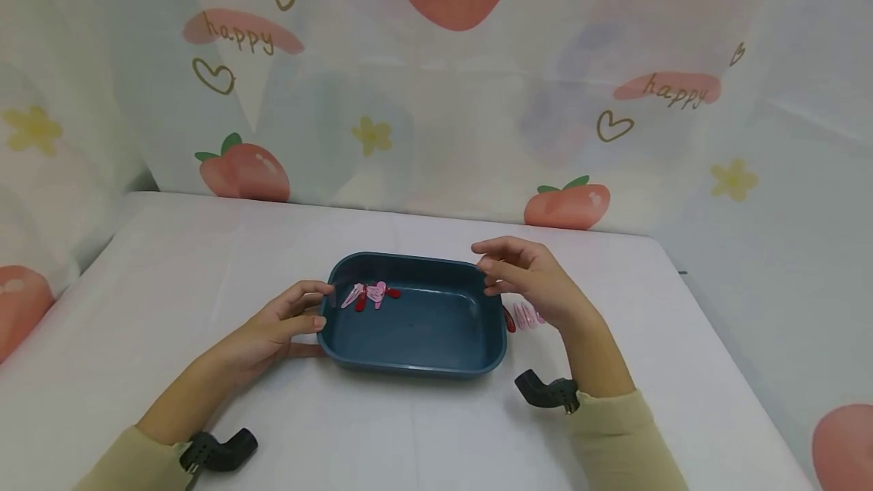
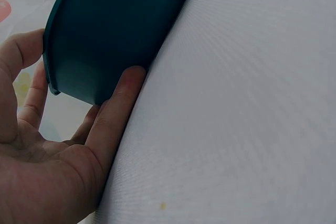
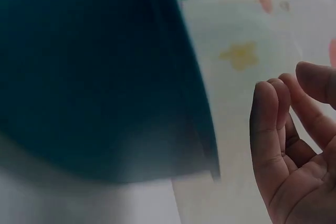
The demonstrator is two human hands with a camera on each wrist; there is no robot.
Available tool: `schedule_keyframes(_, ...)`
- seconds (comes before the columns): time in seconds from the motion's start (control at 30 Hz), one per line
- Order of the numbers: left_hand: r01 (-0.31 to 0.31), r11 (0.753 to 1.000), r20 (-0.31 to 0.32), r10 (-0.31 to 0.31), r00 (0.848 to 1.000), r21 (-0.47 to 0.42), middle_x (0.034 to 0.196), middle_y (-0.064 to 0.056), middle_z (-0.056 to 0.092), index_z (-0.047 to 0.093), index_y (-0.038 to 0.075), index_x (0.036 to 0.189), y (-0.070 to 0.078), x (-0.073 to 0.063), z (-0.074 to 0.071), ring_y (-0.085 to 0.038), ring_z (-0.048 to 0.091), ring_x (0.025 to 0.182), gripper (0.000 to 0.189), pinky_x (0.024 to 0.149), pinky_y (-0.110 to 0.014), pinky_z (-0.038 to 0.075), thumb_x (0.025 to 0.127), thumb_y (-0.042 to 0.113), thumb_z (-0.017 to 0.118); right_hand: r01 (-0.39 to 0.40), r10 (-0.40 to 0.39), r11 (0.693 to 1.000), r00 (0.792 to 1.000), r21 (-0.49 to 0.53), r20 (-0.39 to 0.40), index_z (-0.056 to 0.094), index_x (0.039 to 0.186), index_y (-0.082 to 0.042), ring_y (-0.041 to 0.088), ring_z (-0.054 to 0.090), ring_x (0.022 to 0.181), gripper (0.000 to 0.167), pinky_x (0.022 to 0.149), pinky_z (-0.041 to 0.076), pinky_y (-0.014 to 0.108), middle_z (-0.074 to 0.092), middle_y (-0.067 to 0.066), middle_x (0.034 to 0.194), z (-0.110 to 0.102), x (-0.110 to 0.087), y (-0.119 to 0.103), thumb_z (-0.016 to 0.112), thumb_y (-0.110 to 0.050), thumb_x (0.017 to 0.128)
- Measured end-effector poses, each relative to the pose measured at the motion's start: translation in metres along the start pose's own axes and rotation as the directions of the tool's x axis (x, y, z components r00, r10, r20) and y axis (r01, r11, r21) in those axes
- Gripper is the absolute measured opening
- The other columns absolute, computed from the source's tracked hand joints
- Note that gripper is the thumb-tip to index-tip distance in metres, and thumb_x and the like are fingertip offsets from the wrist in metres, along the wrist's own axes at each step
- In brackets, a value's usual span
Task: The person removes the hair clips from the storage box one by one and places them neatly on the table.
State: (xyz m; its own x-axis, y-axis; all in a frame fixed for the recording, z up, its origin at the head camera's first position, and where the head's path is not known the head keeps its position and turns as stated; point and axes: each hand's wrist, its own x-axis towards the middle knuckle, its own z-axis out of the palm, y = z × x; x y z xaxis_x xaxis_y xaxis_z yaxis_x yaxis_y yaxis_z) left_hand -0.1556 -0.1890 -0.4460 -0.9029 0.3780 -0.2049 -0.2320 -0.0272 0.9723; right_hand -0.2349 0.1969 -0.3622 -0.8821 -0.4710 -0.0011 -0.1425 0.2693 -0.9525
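A dark blue rectangular tray (image 1: pixel 423 364) sits on the white-covered table. Inside, near its left end, lies a small group of pink and red snap hair clips (image 1: pixel 376 292). At that end, my left hand (image 1: pixel 283 322) rests its fingertips on the rim and outer wall; the left wrist view shows one finger (image 2: pixel 122 95) low along the wall. My right hand (image 1: pixel 528 275) hovers at the right rim, fingers loosely bent and holding nothing, apart from the tray in the right wrist view. Below it, more pink hair clips (image 1: pixel 524 316) and a red one (image 1: pixel 509 320) lie outside the tray, partly hidden.
The white tablecloth (image 1: pixel 239 248) spreads around the tray. Behind the table hangs a pale curtain (image 1: pixel 436 135) printed with fruit, hearts and flowers. Each wrist carries a black camera mount (image 1: pixel 220 451), and the sleeves are light yellow-green.
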Motion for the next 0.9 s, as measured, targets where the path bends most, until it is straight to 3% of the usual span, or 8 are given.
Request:
schedule_keyframes(0.2,0.002,1.0,0.002,-0.002,1.0,-0.008,0.159,-0.021,0.022,0.035,0.01,0.146,0.0,0.0,-0.001,-0.049,0.025,0.143,0.052,0.096,-0.059,0.051,0.1,0.014,0.059,-0.01,0.007,0.999,0.997,0.036,0.082,0.062,0.129,-0.005,0.024,0.065,0.083,0.037,0.08,0.061,0.036,0.057,0.032,0.113,0.036,0.016,-0.007,0.068,-0.018,0.096)
schedule_keyframes(0.53,-0.012,1.0,0.007,0.012,1.0,-0.006,0.159,-0.021,0.022,0.035,0.011,0.145,-0.003,0.0,-0.003,-0.049,0.026,0.142,0.051,0.095,-0.059,0.052,0.1,0.014,0.059,-0.003,-0.003,1.0,0.98,0.029,0.201,0.064,0.128,-0.005,0.025,0.062,0.086,0.033,0.08,0.061,0.037,0.061,0.029,0.114,0.084,0.037,-0.003,0.065,-0.017,0.098)
schedule_keyframes(0.73,-0.009,1.0,0.01,0.009,1.0,-0.006,0.158,-0.021,0.022,0.036,0.012,0.145,-0.002,0.0,-0.001,-0.049,0.028,0.141,0.05,0.096,-0.059,0.052,0.101,0.015,0.059,-0.004,0.002,1.0,0.976,0.009,0.217,0.066,0.126,-0.007,0.033,0.064,0.091,0.03,0.08,0.061,0.037,0.063,0.018,0.105,0.099,0.041,-0.002,0.065,-0.018,0.098)
schedule_keyframes(0.9,-0.004,1.0,0.003,0.004,1.0,0.001,0.158,-0.021,0.022,0.035,0.011,0.145,-0.001,0.0,0.0,-0.05,0.028,0.141,0.051,0.095,-0.059,0.052,0.1,0.015,0.059,-0.001,0.013,0.998,0.981,-0.061,0.195,0.065,0.127,-0.003,0.024,0.064,0.088,0.032,0.079,0.061,0.035,0.063,0.01,0.104,0.102,0.041,0.006,0.066,-0.016,0.097)
